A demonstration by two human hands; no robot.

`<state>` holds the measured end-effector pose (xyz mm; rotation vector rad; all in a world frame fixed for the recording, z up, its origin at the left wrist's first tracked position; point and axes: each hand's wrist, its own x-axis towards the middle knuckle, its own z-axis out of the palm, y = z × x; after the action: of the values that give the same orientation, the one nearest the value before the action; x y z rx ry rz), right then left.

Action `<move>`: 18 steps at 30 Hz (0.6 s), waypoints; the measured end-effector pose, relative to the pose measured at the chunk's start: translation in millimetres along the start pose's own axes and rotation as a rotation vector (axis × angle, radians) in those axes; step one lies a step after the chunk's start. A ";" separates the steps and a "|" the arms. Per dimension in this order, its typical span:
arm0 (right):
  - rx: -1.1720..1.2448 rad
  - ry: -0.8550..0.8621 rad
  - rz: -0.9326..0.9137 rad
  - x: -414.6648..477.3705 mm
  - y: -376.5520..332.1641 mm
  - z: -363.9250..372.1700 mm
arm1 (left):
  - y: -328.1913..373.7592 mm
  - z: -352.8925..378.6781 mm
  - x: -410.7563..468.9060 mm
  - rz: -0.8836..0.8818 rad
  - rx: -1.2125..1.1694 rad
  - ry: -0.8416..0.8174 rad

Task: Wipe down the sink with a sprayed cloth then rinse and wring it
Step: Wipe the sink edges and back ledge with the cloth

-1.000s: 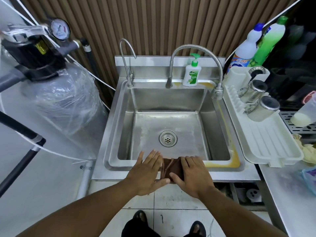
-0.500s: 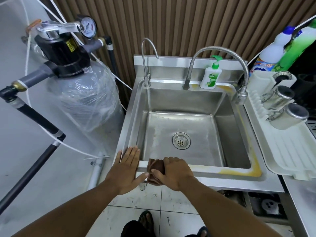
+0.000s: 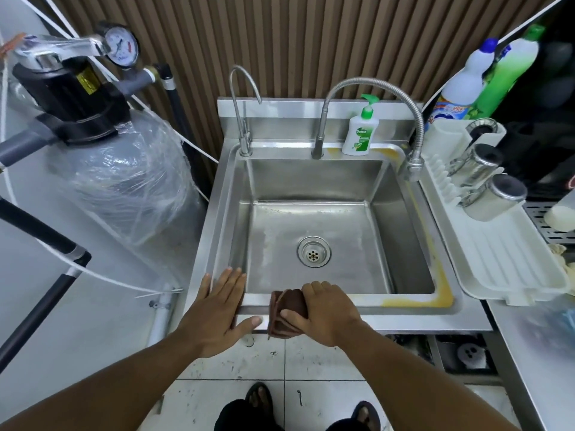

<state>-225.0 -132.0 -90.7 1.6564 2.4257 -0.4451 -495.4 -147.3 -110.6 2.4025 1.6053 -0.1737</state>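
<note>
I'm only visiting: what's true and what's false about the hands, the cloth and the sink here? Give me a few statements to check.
The right hand grips the brown cloth on the sink's front rim. True.
The left hand holds a spray bottle. False: it lies flat on the rim, fingers straight.
Water runs from the flexible tap. False: no stream shows.
A soap pump bottle stands on the back ledge. True.
The cloth covers the drain. False: the drain is bare.

The right hand (image 3: 326, 309) covers most of the folded brown cloth (image 3: 287, 306), hiding its right part. At the right edge a pale cup (image 3: 563, 213) is cut off, and a bluish thing (image 3: 564, 321) on the counter (image 3: 522, 346) is too blurred to name.
</note>
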 end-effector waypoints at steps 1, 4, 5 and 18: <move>-0.009 0.003 0.016 -5.9 12.2 -1.2 | 4.1 -0.4 4.8 0.003 0.008 -0.009; -0.037 0.006 0.058 -21.7 45.7 -3.9 | 18.3 -3.6 17.6 0.033 -0.013 -0.027; -0.041 0.006 0.069 -26.3 55.5 -5.1 | 22.2 -4.5 22.1 0.047 -0.007 -0.032; 0.050 0.090 0.115 -75.9 81.7 21.3 | 112.4 -9.6 70.7 0.297 -0.048 -0.018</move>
<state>-121.7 -178.2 -99.8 1.8636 2.3833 -0.4252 -364.9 -122.6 -102.5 2.5560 1.2105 -0.0999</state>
